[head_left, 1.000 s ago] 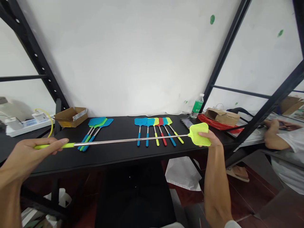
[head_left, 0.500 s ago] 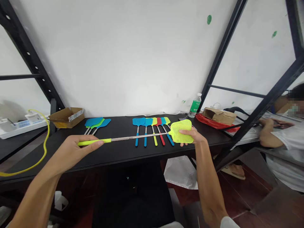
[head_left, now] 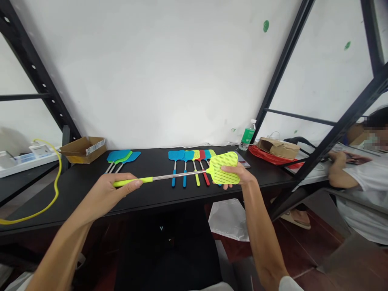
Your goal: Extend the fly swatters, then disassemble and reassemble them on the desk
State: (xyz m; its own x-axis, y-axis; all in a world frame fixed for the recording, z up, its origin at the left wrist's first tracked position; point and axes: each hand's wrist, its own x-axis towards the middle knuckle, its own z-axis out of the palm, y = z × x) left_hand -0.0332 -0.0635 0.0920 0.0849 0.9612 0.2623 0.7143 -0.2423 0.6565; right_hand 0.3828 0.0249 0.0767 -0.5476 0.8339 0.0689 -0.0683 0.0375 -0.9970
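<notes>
While the left hand [head_left: 106,198] closes round the handle of the fly swatter [head_left: 178,176], the right hand [head_left: 241,174] pinches its mesh head (steel shaft lying crosswise between them).

I see fly swatters [head_left: 176,155] in two groups on the tabletop [head_left: 75,194]; a cardboard box [head_left: 82,150] sits to their left. A water bottle [head_left: 247,135] stands to their right.

Head-worn view faces forward and down; black table [head_left: 69,198] near, white wall [head_left: 157,72] behind.
</notes>
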